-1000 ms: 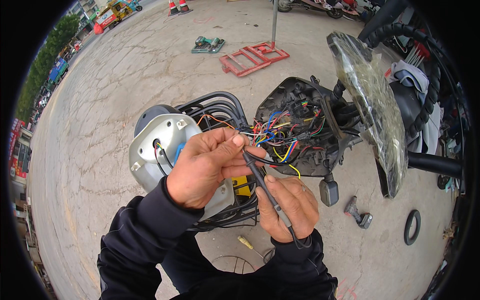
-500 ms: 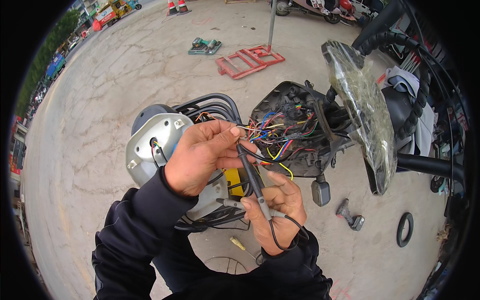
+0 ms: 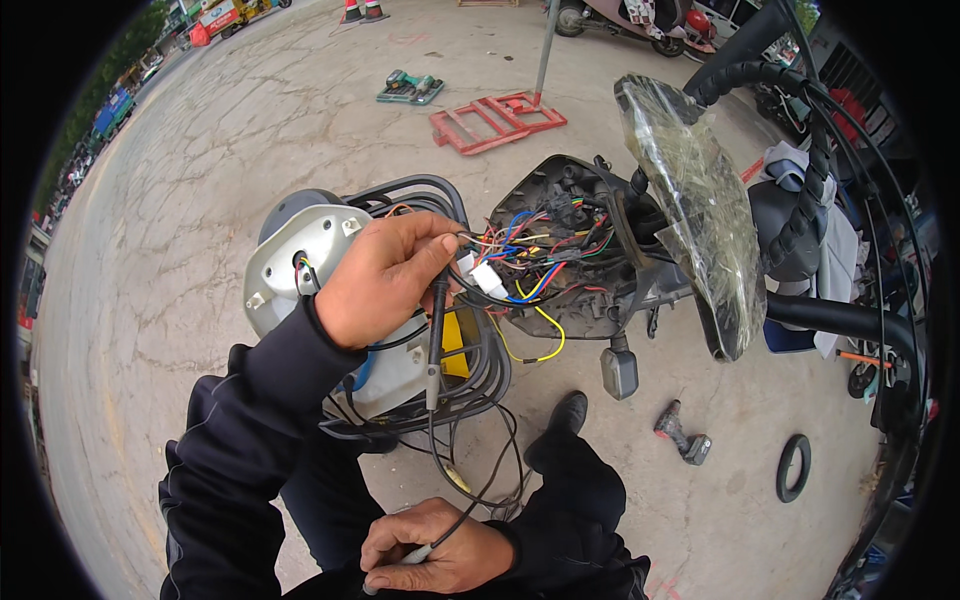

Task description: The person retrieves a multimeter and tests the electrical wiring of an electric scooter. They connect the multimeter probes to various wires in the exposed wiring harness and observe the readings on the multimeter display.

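My left hand is closed, thumb and finger pinching at the ends of thin wires. A black test probe with a grey end hangs down from the same grip; its tip is hidden. Low in view, near my lap, my right hand is closed round a grey test probe, its dark lead running up from it. To the right of my left hand, coloured wires spread from a dark plastic housing. A white connector and a loose yellow wire hang among them.
Beneath my left arm lie a pale plastic cover, coiled black cable and a partly hidden yellow object. A plastic-wrapped panel and handlebar rise at right. The ground holds a cordless tool, tyre and red metal frame.
My right hand has moved down and left, away from the wires, taking the grey probe along. My left hand keeps its pinch. The white connector is now exposed, and the view has shifted slightly.
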### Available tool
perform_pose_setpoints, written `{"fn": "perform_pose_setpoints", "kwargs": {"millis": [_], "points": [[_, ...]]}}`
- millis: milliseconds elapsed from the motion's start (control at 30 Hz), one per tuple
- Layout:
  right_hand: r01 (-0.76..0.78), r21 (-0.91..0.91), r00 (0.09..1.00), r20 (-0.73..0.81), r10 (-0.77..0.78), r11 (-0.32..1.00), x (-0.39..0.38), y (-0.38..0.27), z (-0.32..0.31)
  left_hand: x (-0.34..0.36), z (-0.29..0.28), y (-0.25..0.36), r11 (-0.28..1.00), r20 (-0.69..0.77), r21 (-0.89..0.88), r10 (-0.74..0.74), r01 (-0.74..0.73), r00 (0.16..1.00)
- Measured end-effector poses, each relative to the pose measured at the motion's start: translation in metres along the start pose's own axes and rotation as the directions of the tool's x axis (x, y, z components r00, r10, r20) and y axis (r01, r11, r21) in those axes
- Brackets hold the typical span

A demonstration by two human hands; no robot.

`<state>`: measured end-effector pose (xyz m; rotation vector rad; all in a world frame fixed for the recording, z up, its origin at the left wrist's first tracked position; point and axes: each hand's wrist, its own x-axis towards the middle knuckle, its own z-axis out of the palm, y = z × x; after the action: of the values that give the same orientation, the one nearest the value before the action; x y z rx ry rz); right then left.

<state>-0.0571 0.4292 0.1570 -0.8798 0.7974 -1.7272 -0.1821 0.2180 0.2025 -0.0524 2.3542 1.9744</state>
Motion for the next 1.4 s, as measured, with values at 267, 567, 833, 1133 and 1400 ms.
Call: {"fn": "perform_pose_setpoints", "kwargs": {"millis": [267,567,833,1133,1400], "points": [[0.494,0.418,0.671,0.374,-0.640,0.763,-0.019,-0.071,-0.040,-0.003,0.002,-0.002,0.998,-0.079,0.010,0.056,-0.055,0.995],[-0.156,-0.691,0.533,-0.660,-0.529,0.706,-0.058,-0.089,-0.046,-0.012,0.005,-0.004,0.869,-0.059,0.462,0.231,-0.178,0.971],[-0.379,-0.794,0.542,-0.607,-0.581,0.476,0.005,-0.083,-0.084,-0.017,-0.001,-0.005,0.852,-0.002,0.457,0.288,-0.256,0.958],[-0.487,-0.810,0.555,-0.576,-0.600,0.327,0.037,-0.072,-0.102,-0.055,-0.043,0.010,0.948,-0.055,0.177,0.279,-0.265,0.959],[-0.417,-0.809,0.509,-0.586,-0.631,0.415,0.044,-0.066,-0.107,-0.119,-0.081,0.018,0.962,-0.424,-0.010,0.242,-0.272,0.873]]}}
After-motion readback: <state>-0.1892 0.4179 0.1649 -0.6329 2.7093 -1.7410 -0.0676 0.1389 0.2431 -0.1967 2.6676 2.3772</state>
